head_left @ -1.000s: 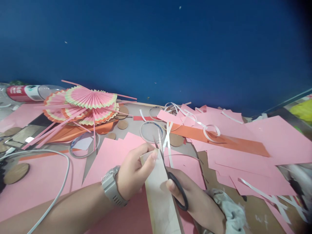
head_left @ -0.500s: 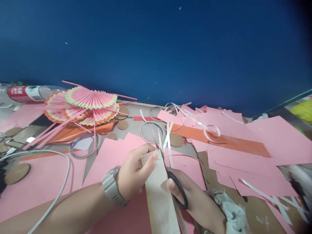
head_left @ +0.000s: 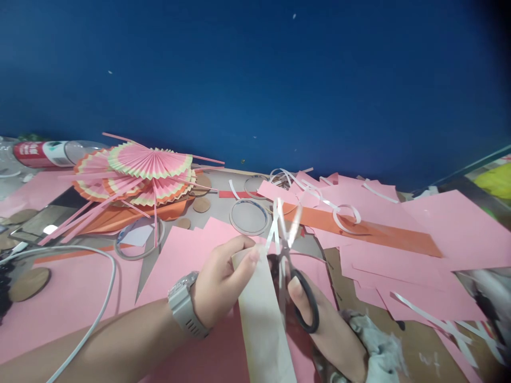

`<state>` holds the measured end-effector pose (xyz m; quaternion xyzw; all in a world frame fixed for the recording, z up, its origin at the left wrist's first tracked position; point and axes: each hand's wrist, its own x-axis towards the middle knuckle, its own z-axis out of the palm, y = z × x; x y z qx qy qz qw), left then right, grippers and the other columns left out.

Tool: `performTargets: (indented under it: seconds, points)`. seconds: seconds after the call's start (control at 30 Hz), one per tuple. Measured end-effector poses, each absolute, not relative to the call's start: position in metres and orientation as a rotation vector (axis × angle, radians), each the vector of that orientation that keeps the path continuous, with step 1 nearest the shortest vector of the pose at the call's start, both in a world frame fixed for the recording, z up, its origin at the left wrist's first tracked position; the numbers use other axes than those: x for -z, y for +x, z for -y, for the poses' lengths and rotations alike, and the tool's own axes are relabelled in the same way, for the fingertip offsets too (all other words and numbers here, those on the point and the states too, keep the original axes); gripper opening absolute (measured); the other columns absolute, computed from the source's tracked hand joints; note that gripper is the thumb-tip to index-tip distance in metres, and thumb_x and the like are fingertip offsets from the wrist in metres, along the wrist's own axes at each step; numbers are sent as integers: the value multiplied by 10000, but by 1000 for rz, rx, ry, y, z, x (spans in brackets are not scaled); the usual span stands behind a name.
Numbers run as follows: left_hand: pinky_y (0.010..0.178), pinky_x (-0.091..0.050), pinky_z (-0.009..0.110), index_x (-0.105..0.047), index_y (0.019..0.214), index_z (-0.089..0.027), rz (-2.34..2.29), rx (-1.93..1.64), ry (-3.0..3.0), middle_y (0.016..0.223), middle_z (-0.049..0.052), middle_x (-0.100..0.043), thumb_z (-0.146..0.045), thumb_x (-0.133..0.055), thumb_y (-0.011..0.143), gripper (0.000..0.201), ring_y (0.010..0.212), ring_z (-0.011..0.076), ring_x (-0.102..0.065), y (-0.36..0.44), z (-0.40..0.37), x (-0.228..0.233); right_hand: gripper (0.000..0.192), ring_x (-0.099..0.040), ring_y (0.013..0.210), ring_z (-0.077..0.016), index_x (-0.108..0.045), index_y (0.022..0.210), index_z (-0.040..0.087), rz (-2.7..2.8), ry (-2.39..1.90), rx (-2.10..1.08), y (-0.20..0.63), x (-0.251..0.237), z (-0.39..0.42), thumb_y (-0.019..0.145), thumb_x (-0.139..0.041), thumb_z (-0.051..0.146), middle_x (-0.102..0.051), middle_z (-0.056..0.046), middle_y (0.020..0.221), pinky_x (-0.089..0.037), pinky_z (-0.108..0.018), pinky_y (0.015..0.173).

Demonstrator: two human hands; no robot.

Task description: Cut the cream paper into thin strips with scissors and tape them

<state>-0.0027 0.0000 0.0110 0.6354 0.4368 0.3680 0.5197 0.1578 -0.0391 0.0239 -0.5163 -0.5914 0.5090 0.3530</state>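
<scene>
My left hand [head_left: 229,279], a grey watch on its wrist, pinches the top end of a long cream-white paper strip [head_left: 263,319] between thumb and fingers. The strip runs down toward the bottom edge of the view. To its right, my right hand [head_left: 319,319] holds black-handled scissors [head_left: 286,247], with the thumb through one loop. The scissor blades point away from me, spread apart and blurred, beside the strip's top end. Narrow white paper slivers [head_left: 273,226] lie just behind the blades, partly overlapped by them.
Pink paper sheets [head_left: 399,218] cover much of the table, with an orange strip [head_left: 379,231] across them. Folded paper fans [head_left: 151,162] stand at the left near a plastic bottle [head_left: 43,154]. Tape rings [head_left: 230,215], cardboard discs [head_left: 30,284] and a white cable [head_left: 109,287] lie around. A blue wall [head_left: 255,80] rises behind.
My right hand has moved the scissors slightly right, away from the strip's edge, and the blades have spread wider. My left hand and the strip have stayed nearly in place.
</scene>
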Motion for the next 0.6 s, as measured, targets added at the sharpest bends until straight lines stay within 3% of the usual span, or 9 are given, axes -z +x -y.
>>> performTargets:
  seconds: [0.17, 0.3, 0.37, 0.6]
  points:
    - [539, -357, 211, -492, 755, -180, -1048, -886, 1405, 639, -34, -459, -369, -409, 907, 257, 568, 102, -419, -2, -1, -11, 394, -588, 768, -185, -456, 1184, 269, 1342, -1259, -1283, 158, -11, 38, 851, -512, 472, -575, -47, 1013, -532, -298, 632]
    - [526, -314, 215, -452, 677, -172, -1027, -840, 1424, 614, -42, -375, -379, -409, 902, 309, 558, 96, -348, -3, -3, -11, 455, -507, 1100, -285, -468, 1193, 260, 1488, -1462, -932, 164, -8, 40, 788, -606, 416, -467, -68, 1262, -440, -458, 911]
    - [511, -290, 217, -420, 648, -175, -1018, -816, 1441, 601, -47, -336, -382, -403, 900, 326, 544, 93, -314, -3, -3, -10, 525, -444, 1188, -311, -427, 1240, 285, 1490, -1487, -862, 166, -10, 40, 770, -629, 402, -384, -59, 1355, -379, -511, 969]
    - [502, -284, 215, -479, 674, -163, -936, -746, 1532, 600, -47, -354, -376, -407, 895, 315, 541, 92, -315, 0, 0, -12, 436, -386, 1248, -276, -413, 1213, 375, 1294, -1283, -834, 174, -30, 29, 830, -462, 578, -458, -36, 1297, -388, -501, 1003]
